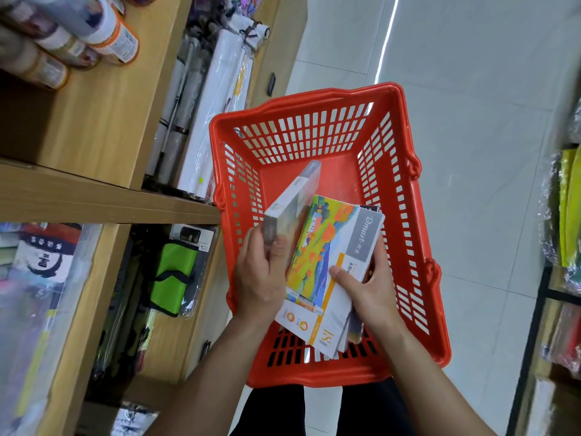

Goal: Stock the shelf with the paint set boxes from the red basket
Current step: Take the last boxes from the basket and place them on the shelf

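Left hand: the left hand (262,275) is closed round the near end of an upright paint set box (290,206), thumb on the inner face, fingers behind it; the box stands on edge, tilted away, above the basket interior.
Right hand: the right hand (369,284) is closed on the right side of a flat stack of paint set boxes (330,269), thumb pressed on the top cover, fingers wrapped under the edge; at least one further box edge shows beneath the top one; exact count cannot be told.
Legible print: top cover reads "Dmast" on a grey panel, followed by small characters too fine to read; large "18" at the near end; orange ring icons beside it; spine print on the upright box is too small to read.
Red basket: the red basket (418,247) sits on the floor directly below both hands; its visible bottom is bare; whether boxes lie hidden under the stack cannot be told.
Shelf: the wooden shelf (110,201) stands at left, holding wrapped rolls, tubes and a green pouch (173,275); no paint set box is visible on it.
Progress (judgement): early-to-middle; boxes are in hand, lifted clear of the basket; placing on the shelf is not yet done.
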Demonstrator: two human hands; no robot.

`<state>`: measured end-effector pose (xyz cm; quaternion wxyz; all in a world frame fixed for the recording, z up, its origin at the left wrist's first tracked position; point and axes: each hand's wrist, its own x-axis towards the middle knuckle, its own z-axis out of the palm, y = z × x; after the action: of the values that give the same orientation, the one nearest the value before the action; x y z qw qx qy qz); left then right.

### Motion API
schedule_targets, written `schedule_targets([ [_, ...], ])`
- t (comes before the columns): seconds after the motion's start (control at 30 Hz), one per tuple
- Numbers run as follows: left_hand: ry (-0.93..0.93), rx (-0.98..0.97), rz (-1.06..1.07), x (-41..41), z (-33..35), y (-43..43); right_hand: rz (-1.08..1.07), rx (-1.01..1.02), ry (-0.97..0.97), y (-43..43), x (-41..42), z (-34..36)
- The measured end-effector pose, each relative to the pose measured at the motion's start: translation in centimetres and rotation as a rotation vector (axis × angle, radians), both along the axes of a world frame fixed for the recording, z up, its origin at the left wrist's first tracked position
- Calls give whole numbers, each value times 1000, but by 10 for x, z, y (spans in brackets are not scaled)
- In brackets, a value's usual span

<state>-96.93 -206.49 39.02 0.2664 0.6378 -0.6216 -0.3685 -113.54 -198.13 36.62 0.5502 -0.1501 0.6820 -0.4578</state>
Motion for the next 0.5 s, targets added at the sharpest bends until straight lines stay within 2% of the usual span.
schedule_targets([
  [0.17,-20,156,-100,-9,-2,6,25,-2,-8,-1,-3,3],
  [0.33,-25,284,51,-15,3,6,50,-37,-28,-11,-6,6],
  [0.5,24,205,75,-19,31,7,46,-66,-26,-13,-12,26],
])
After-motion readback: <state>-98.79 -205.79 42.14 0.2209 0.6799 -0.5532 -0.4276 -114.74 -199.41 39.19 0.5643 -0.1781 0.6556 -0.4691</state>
